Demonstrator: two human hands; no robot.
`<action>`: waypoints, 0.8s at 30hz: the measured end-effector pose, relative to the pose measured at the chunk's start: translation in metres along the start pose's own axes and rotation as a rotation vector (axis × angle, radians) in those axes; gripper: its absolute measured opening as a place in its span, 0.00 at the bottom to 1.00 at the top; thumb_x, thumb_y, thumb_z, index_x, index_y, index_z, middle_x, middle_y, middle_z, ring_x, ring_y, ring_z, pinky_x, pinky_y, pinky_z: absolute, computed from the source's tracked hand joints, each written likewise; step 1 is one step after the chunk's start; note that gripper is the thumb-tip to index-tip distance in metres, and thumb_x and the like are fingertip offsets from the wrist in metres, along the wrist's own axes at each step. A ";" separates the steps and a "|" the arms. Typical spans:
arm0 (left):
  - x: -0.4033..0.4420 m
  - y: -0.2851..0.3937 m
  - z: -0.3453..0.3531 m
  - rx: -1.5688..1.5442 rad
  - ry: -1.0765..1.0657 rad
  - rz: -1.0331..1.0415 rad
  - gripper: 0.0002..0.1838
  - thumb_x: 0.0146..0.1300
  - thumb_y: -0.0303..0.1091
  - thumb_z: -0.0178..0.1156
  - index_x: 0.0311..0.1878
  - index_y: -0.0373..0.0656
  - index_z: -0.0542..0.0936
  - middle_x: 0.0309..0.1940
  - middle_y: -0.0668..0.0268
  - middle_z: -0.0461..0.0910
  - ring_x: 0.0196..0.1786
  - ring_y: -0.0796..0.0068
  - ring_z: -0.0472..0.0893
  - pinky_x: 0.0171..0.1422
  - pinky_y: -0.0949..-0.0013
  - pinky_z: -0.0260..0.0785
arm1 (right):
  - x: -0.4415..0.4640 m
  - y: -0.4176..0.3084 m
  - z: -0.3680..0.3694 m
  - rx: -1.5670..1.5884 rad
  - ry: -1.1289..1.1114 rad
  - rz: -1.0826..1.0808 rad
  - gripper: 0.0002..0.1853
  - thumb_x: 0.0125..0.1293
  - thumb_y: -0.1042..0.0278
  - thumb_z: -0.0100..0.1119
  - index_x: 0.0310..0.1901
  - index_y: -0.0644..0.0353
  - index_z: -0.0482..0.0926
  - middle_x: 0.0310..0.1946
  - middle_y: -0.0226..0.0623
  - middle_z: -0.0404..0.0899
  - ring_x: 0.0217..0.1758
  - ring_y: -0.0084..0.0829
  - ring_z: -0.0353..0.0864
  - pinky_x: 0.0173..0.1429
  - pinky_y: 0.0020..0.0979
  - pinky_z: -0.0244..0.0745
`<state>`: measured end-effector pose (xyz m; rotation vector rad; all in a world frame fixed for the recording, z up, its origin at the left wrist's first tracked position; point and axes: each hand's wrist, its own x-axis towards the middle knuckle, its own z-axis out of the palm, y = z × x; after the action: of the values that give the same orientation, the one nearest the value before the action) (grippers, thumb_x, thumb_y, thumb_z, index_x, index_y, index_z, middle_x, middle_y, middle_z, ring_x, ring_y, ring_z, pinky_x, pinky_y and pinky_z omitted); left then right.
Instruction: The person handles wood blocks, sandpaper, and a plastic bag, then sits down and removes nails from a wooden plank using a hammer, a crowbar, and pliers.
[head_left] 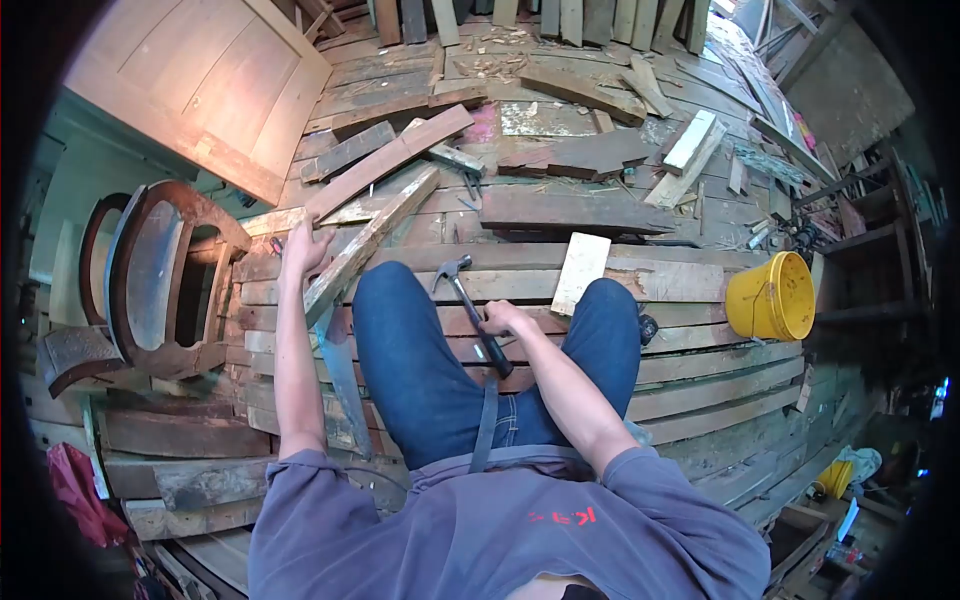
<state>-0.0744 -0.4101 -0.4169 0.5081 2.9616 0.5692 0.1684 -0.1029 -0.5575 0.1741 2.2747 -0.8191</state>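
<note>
My left hand (pixel 307 250) is at the near end of a reddish-brown board (pixel 395 160), its fingers against the board's end and thumb apart. A thin nail (pixel 371 188) seems to stick up from that board. Between my knees, my right hand (pixel 507 318) has its fingers closed around the handle of a claw hammer (pixel 466 295). The hammer's metal head points away from me, and its black grip end is toward my lap. Close to my left knee lies a weathered, pale-edged beam (pixel 375 238), slanting away to the right. A handsaw blade (pixel 342 380) rests beside my left thigh.
Several loose planks (pixel 575 212) and wood scraps cover the floor ahead. A pale board piece (pixel 581 272) lies by my right knee. On the right stands a yellow bucket (pixel 770 298). A wooden chair-like frame (pixel 165 285) and a panelled door (pixel 210 85) are at left.
</note>
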 end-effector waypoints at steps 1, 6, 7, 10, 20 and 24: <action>0.002 0.028 -0.015 -0.084 0.027 0.022 0.31 0.58 0.48 0.61 0.59 0.37 0.70 0.52 0.47 0.75 0.56 0.51 0.75 0.60 0.58 0.67 | 0.004 -0.001 0.004 0.002 0.002 -0.048 0.20 0.54 0.53 0.60 0.36 0.63 0.82 0.34 0.49 0.82 0.38 0.42 0.83 0.42 0.39 0.78; 0.040 0.126 0.008 -0.225 0.058 0.364 0.28 0.59 0.45 0.62 0.55 0.33 0.73 0.51 0.45 0.75 0.56 0.49 0.74 0.60 0.56 0.66 | 0.033 -0.009 0.021 -0.144 0.153 -0.191 0.14 0.52 0.57 0.63 0.33 0.59 0.82 0.28 0.43 0.81 0.31 0.36 0.81 0.36 0.38 0.76; 0.040 0.160 0.012 -0.364 -0.063 0.418 0.27 0.59 0.42 0.62 0.54 0.31 0.73 0.49 0.44 0.76 0.55 0.49 0.75 0.59 0.55 0.67 | 0.041 -0.009 0.025 -0.116 0.186 -0.206 0.13 0.51 0.59 0.64 0.33 0.59 0.82 0.26 0.43 0.81 0.30 0.35 0.81 0.34 0.37 0.76; 0.030 0.216 0.055 -0.328 -0.144 0.546 0.20 0.55 0.39 0.64 0.48 0.37 0.77 0.39 0.49 0.81 0.40 0.52 0.80 0.48 0.58 0.72 | 0.088 0.016 0.056 0.225 0.035 0.032 0.12 0.49 0.61 0.64 0.33 0.58 0.82 0.27 0.39 0.82 0.29 0.34 0.81 0.32 0.37 0.75; 0.028 0.210 0.137 -0.211 -0.387 0.494 0.23 0.54 0.43 0.64 0.46 0.34 0.80 0.38 0.49 0.82 0.45 0.52 0.81 0.53 0.59 0.72 | 0.038 0.018 0.053 0.040 0.098 0.033 0.14 0.45 0.65 0.62 0.37 0.54 0.81 0.34 0.39 0.83 0.39 0.37 0.82 0.39 0.40 0.75; 0.029 0.221 0.137 -0.204 -0.343 0.525 0.24 0.54 0.44 0.64 0.49 0.34 0.78 0.43 0.49 0.81 0.49 0.53 0.80 0.55 0.58 0.71 | 0.074 0.059 0.104 -0.130 -0.080 0.099 0.18 0.42 0.63 0.64 0.39 0.52 0.82 0.36 0.40 0.83 0.41 0.38 0.82 0.42 0.39 0.76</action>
<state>-0.0143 -0.1597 -0.4616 1.2314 2.4047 0.7259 0.1936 -0.1266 -0.6943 0.1887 2.2167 -0.6141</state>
